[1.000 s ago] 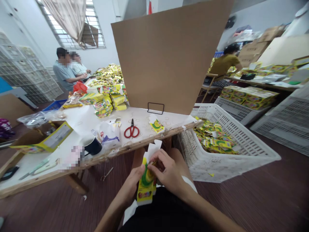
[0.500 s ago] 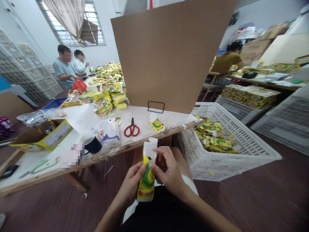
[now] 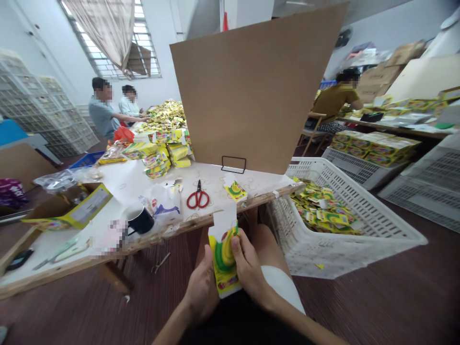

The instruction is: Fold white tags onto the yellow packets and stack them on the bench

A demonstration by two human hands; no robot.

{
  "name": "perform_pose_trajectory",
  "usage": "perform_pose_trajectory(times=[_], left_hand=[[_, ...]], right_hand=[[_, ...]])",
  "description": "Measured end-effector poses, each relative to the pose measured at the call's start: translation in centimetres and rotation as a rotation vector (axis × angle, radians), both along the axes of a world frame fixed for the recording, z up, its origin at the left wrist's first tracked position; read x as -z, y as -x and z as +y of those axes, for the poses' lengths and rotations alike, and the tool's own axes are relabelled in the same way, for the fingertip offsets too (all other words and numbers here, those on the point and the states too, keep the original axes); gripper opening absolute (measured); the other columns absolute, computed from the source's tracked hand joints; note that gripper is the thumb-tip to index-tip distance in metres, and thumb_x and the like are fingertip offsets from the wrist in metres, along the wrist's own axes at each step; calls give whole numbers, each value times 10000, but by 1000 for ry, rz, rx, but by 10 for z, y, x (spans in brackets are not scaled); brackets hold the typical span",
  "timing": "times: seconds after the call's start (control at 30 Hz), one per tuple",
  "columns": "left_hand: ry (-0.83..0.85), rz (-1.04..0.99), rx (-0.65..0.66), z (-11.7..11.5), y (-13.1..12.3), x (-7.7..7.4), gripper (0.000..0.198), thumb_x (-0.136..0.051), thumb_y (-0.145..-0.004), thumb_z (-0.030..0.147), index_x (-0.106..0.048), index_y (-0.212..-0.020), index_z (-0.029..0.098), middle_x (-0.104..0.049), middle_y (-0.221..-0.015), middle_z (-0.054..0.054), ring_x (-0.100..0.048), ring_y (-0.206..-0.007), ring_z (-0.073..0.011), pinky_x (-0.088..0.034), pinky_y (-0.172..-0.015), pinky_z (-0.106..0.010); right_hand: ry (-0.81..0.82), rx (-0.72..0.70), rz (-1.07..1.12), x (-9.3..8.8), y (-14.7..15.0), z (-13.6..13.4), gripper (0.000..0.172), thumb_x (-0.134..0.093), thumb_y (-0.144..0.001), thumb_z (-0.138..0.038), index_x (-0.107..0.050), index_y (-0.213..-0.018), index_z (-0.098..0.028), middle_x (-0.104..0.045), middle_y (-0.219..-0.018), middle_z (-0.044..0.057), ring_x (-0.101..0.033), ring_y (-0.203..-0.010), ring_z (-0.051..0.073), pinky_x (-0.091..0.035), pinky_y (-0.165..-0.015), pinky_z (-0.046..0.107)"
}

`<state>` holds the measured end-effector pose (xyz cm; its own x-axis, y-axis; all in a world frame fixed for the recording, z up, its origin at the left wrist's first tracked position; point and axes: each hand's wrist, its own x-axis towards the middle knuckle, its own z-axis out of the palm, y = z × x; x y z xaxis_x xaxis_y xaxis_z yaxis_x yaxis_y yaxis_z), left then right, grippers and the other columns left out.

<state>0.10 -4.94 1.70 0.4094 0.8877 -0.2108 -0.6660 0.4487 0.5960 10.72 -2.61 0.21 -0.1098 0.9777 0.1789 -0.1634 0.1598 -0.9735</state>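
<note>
Above my lap I hold a small yellow and green cardboard box [image 3: 224,261], upright, with its white top flap [image 3: 225,219] raised. My right hand [image 3: 249,268] grips its right side, the thumb across the printed front. Along the left side lies my left hand [image 3: 203,282], thumb pointing up beside the edge and fingers hidden behind the box. What is inside the box cannot be seen. On the table edge just beyond is another yellow and green carton [image 3: 235,190]. Red-handled scissors [image 3: 198,199] lie to its left.
A white plastic crate [image 3: 345,254] holding many small cartons stands at the right. A tall cardboard panel [image 3: 251,105] rises from the table [image 3: 212,175]. A dark mug [image 3: 142,220] sits at the left, near an open carton [image 3: 86,206]. Co-workers sit farther back.
The box has turned so its printed front faces me more fully. My right hand has moved from the flap down to the box's side. My left thumb has left the front for the edge.
</note>
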Motion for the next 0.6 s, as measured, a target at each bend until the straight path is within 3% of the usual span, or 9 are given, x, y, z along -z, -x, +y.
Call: perform_pose_trajectory(times=[0.13, 0.27, 0.4, 0.6], left_hand=[[8, -28, 62, -5, 0, -2, 571, -583, -768, 549, -591, -1216, 195, -651, -1189, -98, -504, -1203, -327, -337, -1052, -453], [-48, 49, -91, -8, 3, 7, 454, -698, -730, 411, -641, -1149, 246, -672, -1159, -66, -539, -1169, -293, -353, -1045, -401], [-21, 127, -236, -4, 2, 14, 359, -752, -679, 383, -714, -999, 225, -727, -1018, -66, -595, -1083, -278, -417, -984, -383], [-138, 195, -249, 5, 2, 22, 293, -690, -760, 325, -689, -1019, 189, -738, -920, -66, -653, -939, -237, -486, -873, -350]], right_hand=[[44, 40, 16, 3, 2, -3, 329, -346, -943, -485, -480, -1029, -197, -581, -940, 41, -554, -826, 147, -464, -705, 231], [47, 51, -53, 7, 2, -3, 393, -303, -944, -514, -484, -1098, -201, -576, -1058, 67, -537, -978, 173, -457, -800, 253], [21, 23, -79, 12, 3, -3, 459, -260, -944, -531, -482, -1165, -196, -561, -1150, 87, -496, -1107, 191, -433, -893, 276], [-114, -47, -183, 7, 2, -4, 398, -409, -916, -471, -506, -1147, -163, -593, -1074, 87, -557, -998, 193, -437, -880, 291]])
